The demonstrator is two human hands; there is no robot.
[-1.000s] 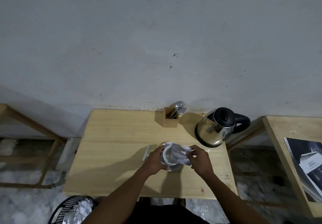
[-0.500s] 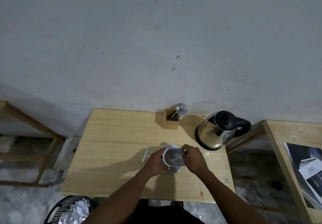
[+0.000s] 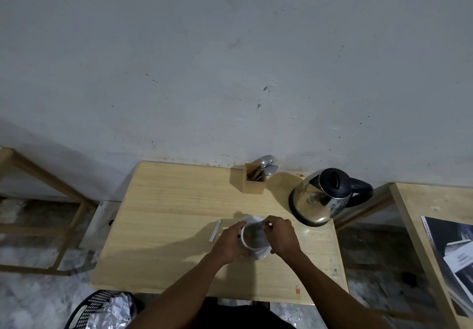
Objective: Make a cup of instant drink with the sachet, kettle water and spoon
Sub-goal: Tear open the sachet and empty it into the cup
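A white cup (image 3: 246, 244) stands on a white saucer (image 3: 261, 254) at the middle front of the wooden table (image 3: 166, 213). My left hand (image 3: 229, 240) grips the cup's left side. My right hand (image 3: 282, 236) pinches a thin translucent wrapper (image 3: 257, 231) held over the cup's mouth; something brownish shows inside. A white stick sachet (image 3: 215, 231) lies flat just left of my left hand. The steel kettle (image 3: 321, 199) with a black lid and handle stands at the back right. Spoons (image 3: 267, 165) stick out of a wooden holder (image 3: 253, 184) near the wall.
A black basket (image 3: 89, 308) with crumpled foil sits on the floor at the front left. A second wooden table (image 3: 419, 211) with a dark magazine (image 3: 450, 249) stands to the right. A wooden frame (image 3: 38, 182) stands at left; the wall is right behind the table.
The white crumpled wrapper that bulged over the cup now lies flatter and closer over its mouth. My right hand has moved in over the cup. My left hand stays on the cup.
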